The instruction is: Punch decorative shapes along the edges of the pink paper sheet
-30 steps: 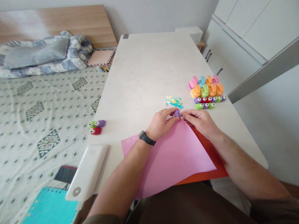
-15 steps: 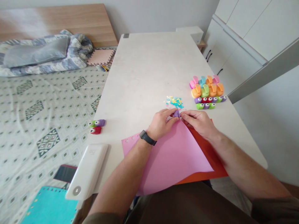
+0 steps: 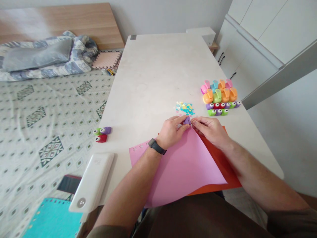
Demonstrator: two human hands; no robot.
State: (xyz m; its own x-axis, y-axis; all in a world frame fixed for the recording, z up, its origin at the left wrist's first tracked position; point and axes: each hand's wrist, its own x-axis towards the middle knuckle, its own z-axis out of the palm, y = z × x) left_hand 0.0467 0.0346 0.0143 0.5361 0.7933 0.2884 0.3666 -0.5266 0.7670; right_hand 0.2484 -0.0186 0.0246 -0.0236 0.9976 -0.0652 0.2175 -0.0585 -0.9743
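Observation:
My left hand (image 3: pixel 172 131) and my right hand (image 3: pixel 210 130) meet at the far corner of a pink paper sheet (image 3: pixel 183 168). Together they pinch a small purple paper punch (image 3: pixel 187 121) set on that corner, fingers closed around it. The pink sheet lies over an orange-red sheet (image 3: pixel 223 165) on the white table (image 3: pixel 158 69). A black band sits on my left wrist. Small punched holes show along the pink sheet's left edge.
Just beyond the hands lies a scatter of paper bits (image 3: pixel 184 107). Several coloured punches (image 3: pixel 219 96) stand in rows at the right edge. Green, purple and red punches (image 3: pixel 102 134) lie at the left edge. A white box (image 3: pixel 92 181) overhangs the near-left corner; a bed is left.
Both hands stay on the purple punch at the paper's corner. The pink sheet has shifted slightly, baring a little more of the orange-red sheet on the right.

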